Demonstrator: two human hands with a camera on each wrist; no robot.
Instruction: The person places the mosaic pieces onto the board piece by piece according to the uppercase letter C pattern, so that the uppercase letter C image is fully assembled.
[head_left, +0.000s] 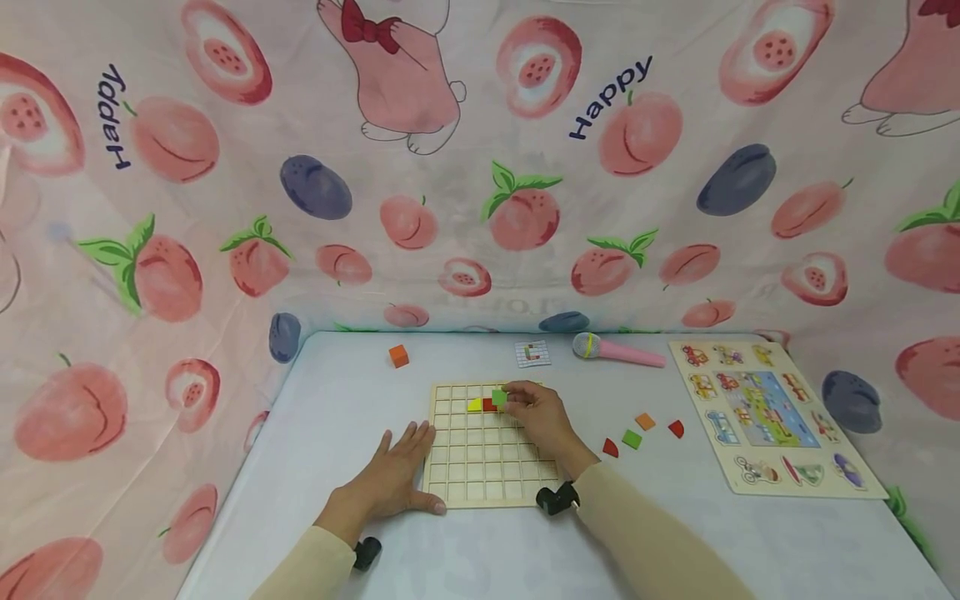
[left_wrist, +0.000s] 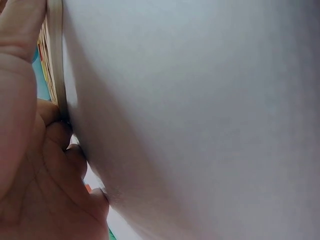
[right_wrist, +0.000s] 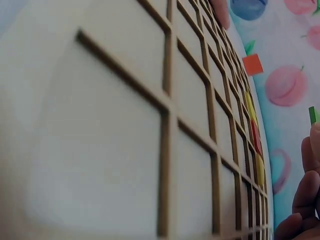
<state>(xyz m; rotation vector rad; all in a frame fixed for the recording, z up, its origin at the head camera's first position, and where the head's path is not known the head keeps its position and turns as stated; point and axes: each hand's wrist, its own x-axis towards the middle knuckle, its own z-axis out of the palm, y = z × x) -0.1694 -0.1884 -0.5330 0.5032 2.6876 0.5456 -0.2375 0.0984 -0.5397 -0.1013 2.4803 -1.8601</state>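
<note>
One green tile is pinched between thumb and fingers of the right hand, above the grid board at 12 o'clock from its centre; the tips alone grip it, probably because so thin a piece offers little more to hold. The left hand lies with fingers straight and spread at the 9 o'clock edge, thumb at the 7 o'clock corner, seemingly bracing the board against sliding. Between 11 and 12, a yellow piece and a red piece sit side by side, the ribs presumably stopping any drift; the right wrist view shows a second yellow piece beyond the red. On the tabletop, a printed card lies at 1 o'clock, perhaps for easy sight. An orange tile, another green tile and two red wedges lie around 3 o'clock, handy for the right hand. The microphone at 2 and orange cube between 10 and 11 stand apart, likely to avoid crowding
</note>
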